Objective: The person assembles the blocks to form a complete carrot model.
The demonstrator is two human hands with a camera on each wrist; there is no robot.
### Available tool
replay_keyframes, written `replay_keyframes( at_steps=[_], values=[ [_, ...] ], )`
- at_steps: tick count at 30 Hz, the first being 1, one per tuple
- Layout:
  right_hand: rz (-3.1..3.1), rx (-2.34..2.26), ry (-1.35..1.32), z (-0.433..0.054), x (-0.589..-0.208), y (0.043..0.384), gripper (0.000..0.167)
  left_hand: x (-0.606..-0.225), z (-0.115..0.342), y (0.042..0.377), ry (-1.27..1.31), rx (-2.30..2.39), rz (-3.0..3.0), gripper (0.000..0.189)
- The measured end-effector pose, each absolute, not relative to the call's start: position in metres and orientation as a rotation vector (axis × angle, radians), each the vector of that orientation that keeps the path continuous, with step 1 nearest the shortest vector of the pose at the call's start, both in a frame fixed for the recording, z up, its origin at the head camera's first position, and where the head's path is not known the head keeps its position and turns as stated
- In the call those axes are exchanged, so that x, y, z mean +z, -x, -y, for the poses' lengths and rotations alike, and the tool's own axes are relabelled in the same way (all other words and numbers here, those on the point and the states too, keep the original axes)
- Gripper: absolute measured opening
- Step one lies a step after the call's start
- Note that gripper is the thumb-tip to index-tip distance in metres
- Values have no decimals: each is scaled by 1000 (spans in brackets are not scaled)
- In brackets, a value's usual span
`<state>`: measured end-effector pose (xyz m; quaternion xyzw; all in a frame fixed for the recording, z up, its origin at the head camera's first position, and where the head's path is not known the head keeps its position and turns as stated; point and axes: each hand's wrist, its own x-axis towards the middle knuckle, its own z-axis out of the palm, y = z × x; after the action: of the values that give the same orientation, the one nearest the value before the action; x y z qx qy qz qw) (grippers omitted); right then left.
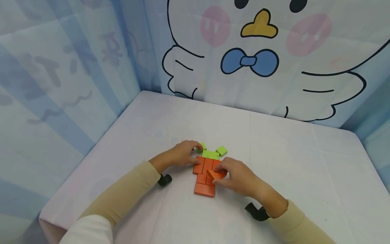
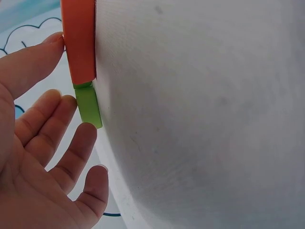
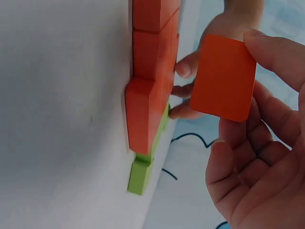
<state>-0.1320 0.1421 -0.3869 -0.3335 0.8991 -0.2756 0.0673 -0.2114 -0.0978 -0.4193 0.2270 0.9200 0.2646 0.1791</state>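
On the white table lies a flat arrangement of orange blocks, edge to edge, with a green block at its far end and a smaller green block at the far right corner. My left hand is at the left side, its thumb by an orange block and its fingers loosely bent beside a small green block. Above the arrangement my right hand pinches a loose orange block between thumb and fingers. That block looks triangular from the head view and shows a rectangular face in the right wrist view.
The white tabletop extends around the blocks. A printed curtain with a cartoon figure stands behind the far edge, and another blue-and-white curtain borders the left. Black wrist-worn pieces show under the wrists.
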Motion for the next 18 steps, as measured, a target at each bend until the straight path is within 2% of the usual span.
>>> replay_keyframes(
  at_steps=[11,18],
  values=[
    [-2632,-780,1205,-119,-400,110,22,-417,99,212,-653,744,-2599,49],
    [-2611,-733,1177,-110,-403,102,22,-417,98,211,-652,734,-2612,49]
  ],
)
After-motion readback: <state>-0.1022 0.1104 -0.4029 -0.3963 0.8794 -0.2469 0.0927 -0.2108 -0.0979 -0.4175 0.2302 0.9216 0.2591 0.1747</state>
